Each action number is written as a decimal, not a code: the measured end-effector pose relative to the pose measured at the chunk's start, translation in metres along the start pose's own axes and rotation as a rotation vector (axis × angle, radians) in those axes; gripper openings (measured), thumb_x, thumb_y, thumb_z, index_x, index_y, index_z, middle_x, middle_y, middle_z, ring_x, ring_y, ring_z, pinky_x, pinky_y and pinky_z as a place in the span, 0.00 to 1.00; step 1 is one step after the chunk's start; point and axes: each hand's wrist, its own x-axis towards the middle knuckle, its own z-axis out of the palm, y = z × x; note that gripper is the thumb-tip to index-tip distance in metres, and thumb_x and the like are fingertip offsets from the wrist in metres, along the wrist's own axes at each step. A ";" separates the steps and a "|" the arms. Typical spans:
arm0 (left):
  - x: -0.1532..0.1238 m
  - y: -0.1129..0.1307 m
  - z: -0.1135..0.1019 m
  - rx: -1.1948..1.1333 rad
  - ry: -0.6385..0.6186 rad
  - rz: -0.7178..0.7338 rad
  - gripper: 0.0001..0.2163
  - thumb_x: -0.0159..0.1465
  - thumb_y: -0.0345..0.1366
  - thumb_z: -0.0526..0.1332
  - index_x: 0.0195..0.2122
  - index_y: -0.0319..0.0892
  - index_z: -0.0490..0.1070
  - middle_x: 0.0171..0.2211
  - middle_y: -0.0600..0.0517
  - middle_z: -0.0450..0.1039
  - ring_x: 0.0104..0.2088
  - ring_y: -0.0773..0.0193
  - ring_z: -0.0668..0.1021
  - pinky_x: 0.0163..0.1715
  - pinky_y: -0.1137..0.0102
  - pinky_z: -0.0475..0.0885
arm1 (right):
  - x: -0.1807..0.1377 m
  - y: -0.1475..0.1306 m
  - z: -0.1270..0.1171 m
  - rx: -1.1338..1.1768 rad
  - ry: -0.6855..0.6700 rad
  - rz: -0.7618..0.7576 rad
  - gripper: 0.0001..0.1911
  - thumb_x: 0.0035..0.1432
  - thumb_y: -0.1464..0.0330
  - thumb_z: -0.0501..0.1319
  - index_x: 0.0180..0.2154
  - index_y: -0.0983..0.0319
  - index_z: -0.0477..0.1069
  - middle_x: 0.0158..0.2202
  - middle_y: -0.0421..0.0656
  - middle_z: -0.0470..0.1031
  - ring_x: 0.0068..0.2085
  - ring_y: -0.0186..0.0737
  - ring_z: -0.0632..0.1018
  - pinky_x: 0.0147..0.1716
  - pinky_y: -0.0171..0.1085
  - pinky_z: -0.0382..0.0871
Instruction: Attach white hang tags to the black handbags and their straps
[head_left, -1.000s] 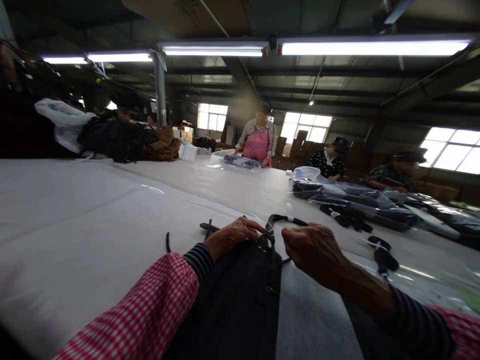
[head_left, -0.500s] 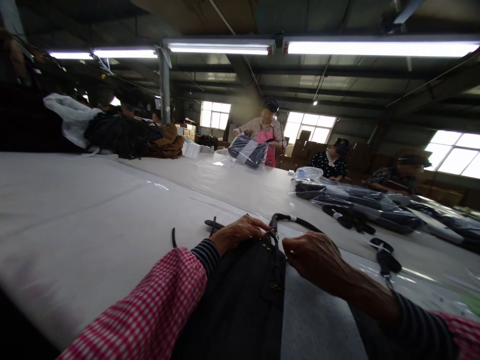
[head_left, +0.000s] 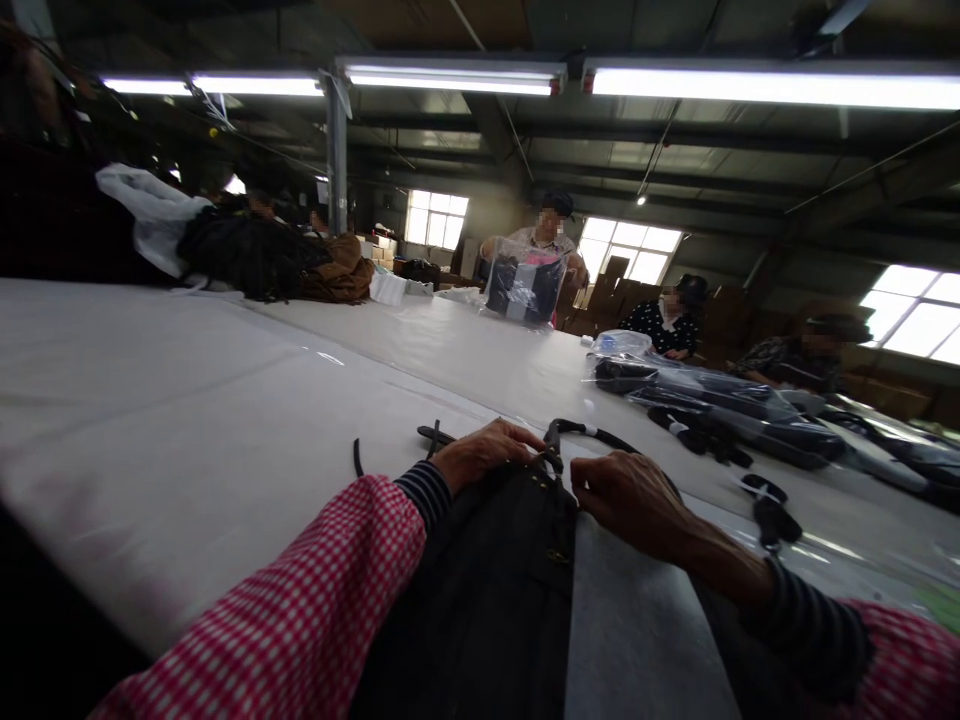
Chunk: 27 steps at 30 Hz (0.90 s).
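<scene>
A black bag (head_left: 472, 600) with small brass-coloured fittings lies in front of me on the table. My left hand (head_left: 491, 452) rests at its top edge, thumb and fingers pinching the end of a black strap (head_left: 592, 432) by a metal ring. This strap curves away behind my right hand (head_left: 634, 500). The right hand is closed in a pinch just right of the ring; what its fingertips hold is hidden. Below them, a small buckle (head_left: 556, 556) sits on the bag. A grey sheet (head_left: 637, 630) lies along the bag's right side.
The white table (head_left: 150, 400) stretches far left and ahead. At right lie plastic-wrapped black bags (head_left: 712, 395) and a bundled black strap (head_left: 772, 515). Dark and brown bags (head_left: 341, 270) are heaped at the far left. Across the table a co-worker holds a wrapped bag (head_left: 521, 285); other people sit at right.
My hands stay at the strap end with little movement; the view has shifted slightly. The co-worker across the table has turned the wrapped bag upright.
</scene>
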 end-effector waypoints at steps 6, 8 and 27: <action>-0.002 0.002 -0.002 0.028 -0.088 0.022 0.17 0.42 0.34 0.73 0.36 0.36 0.83 0.32 0.46 0.82 0.29 0.62 0.78 0.34 0.69 0.72 | 0.023 -0.013 -0.002 -0.002 -0.030 0.017 0.12 0.63 0.67 0.57 0.30 0.61 0.76 0.26 0.43 0.77 0.29 0.38 0.77 0.26 0.36 0.48; -0.003 0.003 -0.002 0.042 -0.098 0.014 0.15 0.43 0.34 0.73 0.33 0.36 0.83 0.31 0.46 0.81 0.28 0.63 0.78 0.33 0.69 0.72 | 0.029 -0.019 -0.002 0.001 -0.047 0.032 0.11 0.62 0.67 0.58 0.30 0.61 0.77 0.27 0.44 0.78 0.30 0.39 0.78 0.26 0.36 0.48; 0.000 0.001 -0.013 0.107 0.107 0.122 0.10 0.46 0.36 0.71 0.29 0.40 0.76 0.27 0.54 0.75 0.30 0.67 0.71 0.34 0.69 0.60 | 0.037 -0.016 -0.003 0.343 0.039 0.178 0.11 0.57 0.67 0.61 0.42 0.59 0.77 0.33 0.40 0.80 0.34 0.38 0.77 0.32 0.33 0.57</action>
